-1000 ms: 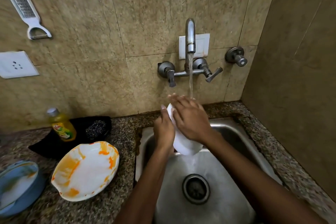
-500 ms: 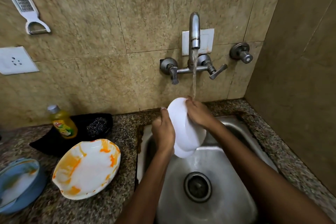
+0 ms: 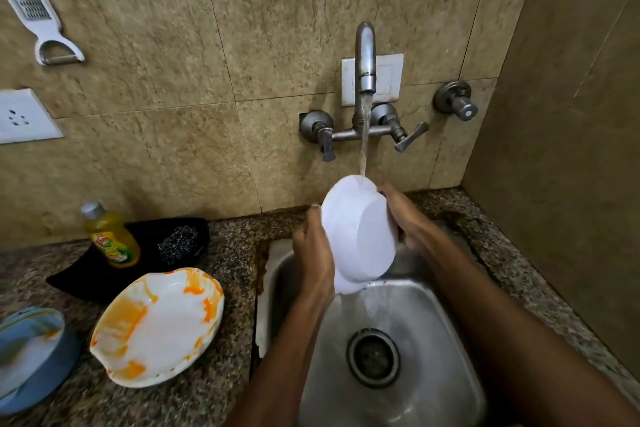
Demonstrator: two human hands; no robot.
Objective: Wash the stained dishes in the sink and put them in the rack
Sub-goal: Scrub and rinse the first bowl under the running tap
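I see both hands over the back of the sink [image 3: 287, 288], holding a white bowl [image 3: 358, 229] tilted on edge under the tap [image 3: 365, 59]. The bowl's underside faces me; I cannot see into it from this angle. The water stream [image 3: 363, 139] lands on the bowl's upper rim and runs off its lower edge into the sink as a thin sheet.

Left hand [image 3: 313, 253]: fingers curled around the bowl's left rim, thumb tip up along the edge. It grips the bowl.
Right hand [image 3: 410, 222]: set against the bowl's right side, fingers wrapped behind it. Fingertips are hidden by the bowl, but I read the hand as gripping it.

The sink basin holds running water only; the drain [image 3: 373, 357] shows at its middle.

Counter [image 3: 221, 374], left of the sink:
- Plate [image 3: 157, 326] near the sink's left edge, white, smeared with orange stains, most heavily along its rim.
- Blue dish [image 3: 29, 357] at the counter's left edge, partly cut off by the frame; whitish inside with a small orange mark.
- Black tray [image 3: 86, 274] against the back wall, holding a yellow soap bottle [image 3: 110, 239] upright and a dark scrubber [image 3: 178, 241] to its right.

On the wall, I note a grater [image 3: 33, 7] hanging at upper left and a socket [image 3: 20, 116] below it.
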